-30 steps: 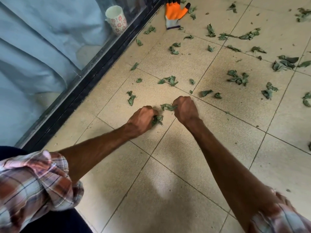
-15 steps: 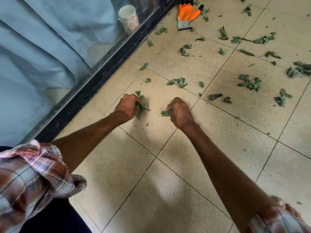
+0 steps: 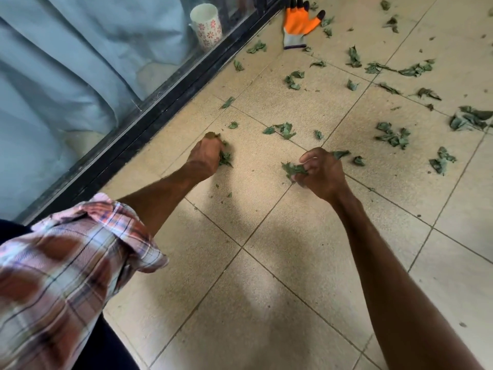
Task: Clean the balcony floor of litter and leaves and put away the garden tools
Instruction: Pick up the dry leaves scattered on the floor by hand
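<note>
Green leaves lie scattered over the beige tiled balcony floor. My left hand is down on the floor near the door track, closed around a bunch of leaves. My right hand is a little above the tiles, fingers curled around another clump of leaves, with a leaf just beyond its knuckles. A small group of leaves lies on the floor past both hands. More clusters spread to the right. An orange garden glove lies flat at the top by the track.
A black sliding-door track runs diagonally along the left, with glass and a blue curtain behind it. A white cup with red flowers stands behind the glass. My plaid sleeve fills the lower left.
My hands have drawn apart: the left has moved further toward the door track with its leaves, the right has shifted right and lifted slightly, its fingers loosening around a clump. The view moved forward.
</note>
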